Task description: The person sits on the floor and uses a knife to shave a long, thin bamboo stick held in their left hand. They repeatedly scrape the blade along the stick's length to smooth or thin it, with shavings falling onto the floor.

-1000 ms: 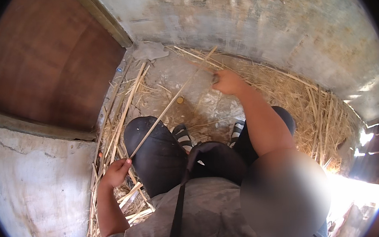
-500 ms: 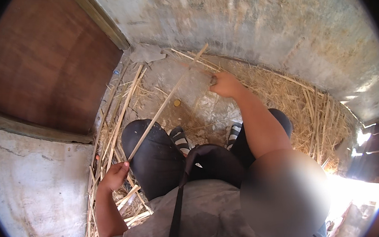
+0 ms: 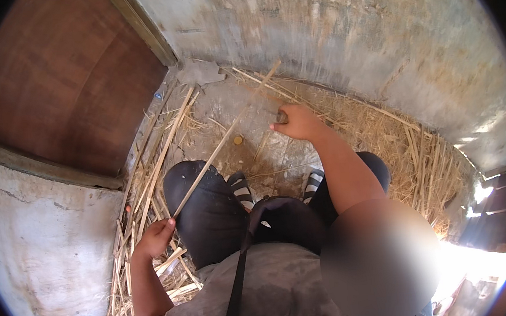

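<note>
A long, thin bamboo strip (image 3: 216, 153) slants away from me over my left knee, its far tip near the back wall. Closed on its near end is my left hand (image 3: 156, 238), thumb lying along the strip. My right hand (image 3: 296, 122) is curled just right of the strip's far half, apart from it. A dull, dark, rounded end of something shows in that fist; the rest of it is hidden or blurred, and a faint brownish streak runs from there toward the strip.
Several split strips (image 3: 160, 150) lie along the left by a brown door (image 3: 69, 83). Fine shavings (image 3: 375, 130) and more strips cover the floor at right. A small yellow disc (image 3: 238, 140) sits between my feet and the strip. Stained walls (image 3: 338, 26) stand close ahead and left.
My right hand has shifted slightly left and nearer to me, toward the strip. My left hand keeps its grip, and the strip has hardly moved.
</note>
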The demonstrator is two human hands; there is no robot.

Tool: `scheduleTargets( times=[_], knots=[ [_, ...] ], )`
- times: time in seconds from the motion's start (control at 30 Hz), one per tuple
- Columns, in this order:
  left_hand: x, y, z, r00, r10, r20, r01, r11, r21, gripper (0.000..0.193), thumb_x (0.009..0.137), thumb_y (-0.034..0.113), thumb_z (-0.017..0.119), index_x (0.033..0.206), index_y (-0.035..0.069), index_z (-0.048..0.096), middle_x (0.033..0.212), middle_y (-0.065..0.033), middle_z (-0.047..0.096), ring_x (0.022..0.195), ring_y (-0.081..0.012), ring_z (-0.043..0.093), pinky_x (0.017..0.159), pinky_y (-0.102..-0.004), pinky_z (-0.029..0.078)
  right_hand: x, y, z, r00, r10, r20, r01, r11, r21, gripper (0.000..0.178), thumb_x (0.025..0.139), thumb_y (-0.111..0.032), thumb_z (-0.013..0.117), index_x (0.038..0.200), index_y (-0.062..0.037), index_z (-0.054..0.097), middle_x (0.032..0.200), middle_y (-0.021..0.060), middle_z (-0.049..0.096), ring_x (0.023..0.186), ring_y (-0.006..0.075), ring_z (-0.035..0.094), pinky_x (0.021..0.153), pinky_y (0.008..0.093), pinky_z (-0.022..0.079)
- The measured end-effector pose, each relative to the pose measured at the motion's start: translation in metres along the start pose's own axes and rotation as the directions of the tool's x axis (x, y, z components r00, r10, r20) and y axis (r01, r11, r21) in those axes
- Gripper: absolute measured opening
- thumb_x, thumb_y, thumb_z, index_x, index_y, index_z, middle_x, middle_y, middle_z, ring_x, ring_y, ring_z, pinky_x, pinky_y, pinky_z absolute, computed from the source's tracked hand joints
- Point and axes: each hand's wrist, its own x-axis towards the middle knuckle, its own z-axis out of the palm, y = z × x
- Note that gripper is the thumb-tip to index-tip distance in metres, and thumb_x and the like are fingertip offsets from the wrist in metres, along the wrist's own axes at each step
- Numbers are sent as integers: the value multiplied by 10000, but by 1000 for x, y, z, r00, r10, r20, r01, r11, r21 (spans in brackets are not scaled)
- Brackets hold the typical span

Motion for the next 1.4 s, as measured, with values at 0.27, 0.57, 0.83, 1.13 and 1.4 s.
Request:
scheduleTargets(
  times=[0.27, 0.57, 0.83, 1.13, 1.4],
  knots=[
    [-3, -1, 1, 999, 4, -33, 0, 993, 116, 609, 1053, 550, 470, 951, -25, 640, 724, -88, 585, 699, -207, 535, 681, -372, 451, -12, -57, 6, 968, -138, 209, 180, 964, -198, 428, 827, -403, 750, 1088, -67, 702, 1029, 225, 723, 979, 387, 698, 843, 500, 551],
    [-12, 24, 2, 992, 63, -113, -33, 968, 249, 581, 1051, 517, 494, 964, -32, 664, 767, -166, 634, 732, -267, 588, 731, -411, 481, 13, 28, 2, 967, 216, -137, -220, 975, -14, 358, 844, -262, 719, 1146, -72, 700, 1039, 207, 728, 997, 381, 694, 879, 474, 554],
    [-12, 16, 2, 993, 50, -103, -25, 971, 237, 570, 1047, 508, 511, 919, -29, 652, 734, -168, 622, 716, -261, 585, 708, -408, 478, -7, -38, 12, 977, -129, 172, 168, 957, -237, 387, 828, -286, 730, 1135, -52, 700, 1004, 208, 728, 975, 381, 698, 866, 470, 556],
    [-19, 33, 9, 978, 107, -178, -55, 959, 277, 536, 1034, 481, 554, 870, -24, 632, 679, -155, 597, 662, -256, 565, 664, -413, 462, 10, 34, 6, 980, 196, -47, -195, 981, 27, 509, 787, -306, 735, 1201, -16, 678, 1086, 247, 703, 1064, 404, 666, 910, 475, 537],
    [-16, 19, 9, 969, 162, -186, -108, 956, 273, 534, 1036, 465, 552, 850, -30, 619, 687, -176, 591, 658, -274, 557, 662, -423, 462, 1, -29, 4, 951, -117, 288, 177, 965, -193, 502, 809, -320, 762, 1219, -43, 677, 1109, 200, 713, 1049, 367, 680, 916, 448, 528]
  ],
)
